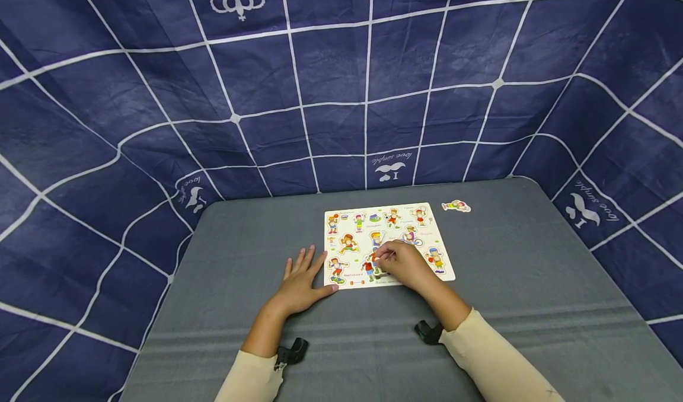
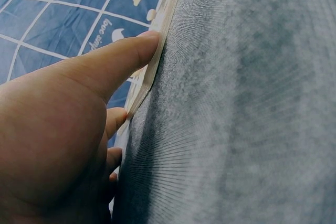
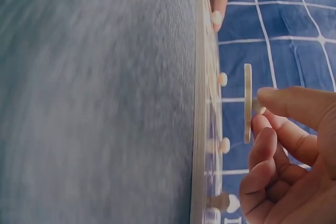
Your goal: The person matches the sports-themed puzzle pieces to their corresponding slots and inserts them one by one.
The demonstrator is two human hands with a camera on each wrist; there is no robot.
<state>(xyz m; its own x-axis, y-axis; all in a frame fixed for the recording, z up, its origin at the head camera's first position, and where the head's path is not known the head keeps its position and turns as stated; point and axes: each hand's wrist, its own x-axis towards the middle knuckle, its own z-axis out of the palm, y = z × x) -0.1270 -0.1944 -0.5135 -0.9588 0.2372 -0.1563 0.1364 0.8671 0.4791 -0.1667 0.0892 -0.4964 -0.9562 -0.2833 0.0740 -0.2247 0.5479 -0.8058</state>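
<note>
A wooden peg puzzle board [image 1: 373, 209] with colourful sports figures lies flat on the grey surface. My left hand [image 1: 299, 286] rests at the board's left edge, fingers spread; in the left wrist view its thumb [image 2: 131, 51] touches the board's side. Over the lower middle of the board is my right hand [image 1: 405, 265]. Its thumb and fingers pinch the small knob of a thin wooden puzzle piece [image 3: 248, 103]. The right wrist view shows this piece edge-on, raised above the board with a gap between them. The piece's picture is partly hidden by the fingers in the head view.
One loose puzzle piece [image 1: 456, 206] lies beyond the board's upper right corner. Several knobs [image 3: 224, 145] stick up from pieces on the board. A dark blue cloth [image 1: 341, 64] with white lines hangs around the grey table [image 1: 240, 242].
</note>
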